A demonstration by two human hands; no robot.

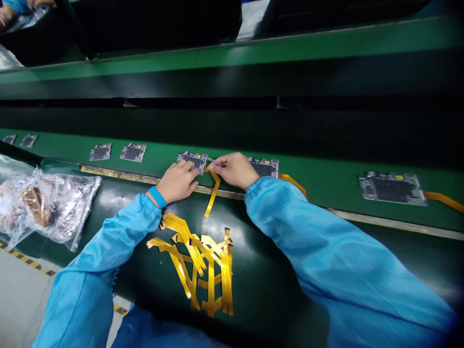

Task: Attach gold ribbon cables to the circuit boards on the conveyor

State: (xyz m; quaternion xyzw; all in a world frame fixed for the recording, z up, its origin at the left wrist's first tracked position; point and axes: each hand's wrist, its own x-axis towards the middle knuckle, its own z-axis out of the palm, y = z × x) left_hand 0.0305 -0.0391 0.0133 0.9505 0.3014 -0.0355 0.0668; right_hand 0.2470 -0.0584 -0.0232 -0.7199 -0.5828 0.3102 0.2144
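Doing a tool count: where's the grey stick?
In the head view, the grey stick is near the centre, held in the right hand, its tip by the right edge of the circuit board that the left hand touches.

We look into a dim, unevenly lit view: near-black shade fills the strip behind the green belt (322, 186), while a pale sheen glares off the worktop (253, 241). We catch bright glints on the plastic bag (68, 208) and yellow ribbon cables (226, 285). Toward the lower right corner, we find the right sleeve (326, 246) soft and darkened.
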